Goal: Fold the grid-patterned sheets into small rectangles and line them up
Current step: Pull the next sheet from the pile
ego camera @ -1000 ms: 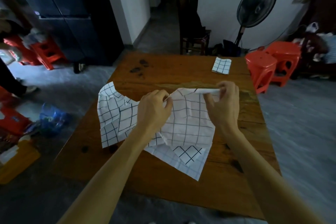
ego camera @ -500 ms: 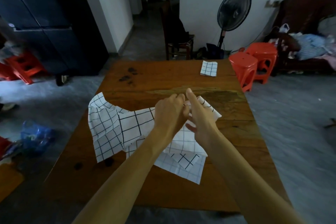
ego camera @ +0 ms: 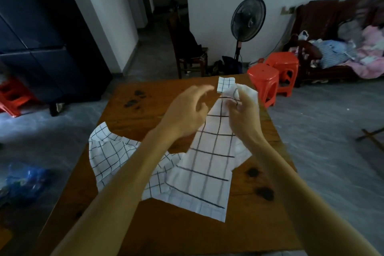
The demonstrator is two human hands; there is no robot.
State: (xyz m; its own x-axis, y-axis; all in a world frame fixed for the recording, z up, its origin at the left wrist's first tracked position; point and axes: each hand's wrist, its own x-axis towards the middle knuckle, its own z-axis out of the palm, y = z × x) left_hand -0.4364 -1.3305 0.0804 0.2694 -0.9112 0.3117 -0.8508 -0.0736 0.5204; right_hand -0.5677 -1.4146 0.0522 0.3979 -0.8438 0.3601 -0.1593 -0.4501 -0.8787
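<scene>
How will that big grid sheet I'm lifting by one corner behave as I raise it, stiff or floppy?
Probably floppy: the grid sheet hangs from the right hand in soft folds instead of holding flat. It looks light, since a pinch at one corner carries it. Its lower edge trails on the table over a second sheet, so it may drag that one along.

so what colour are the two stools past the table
Bright orange-red plastic stools, beside the wooden table in the head view.
</scene>
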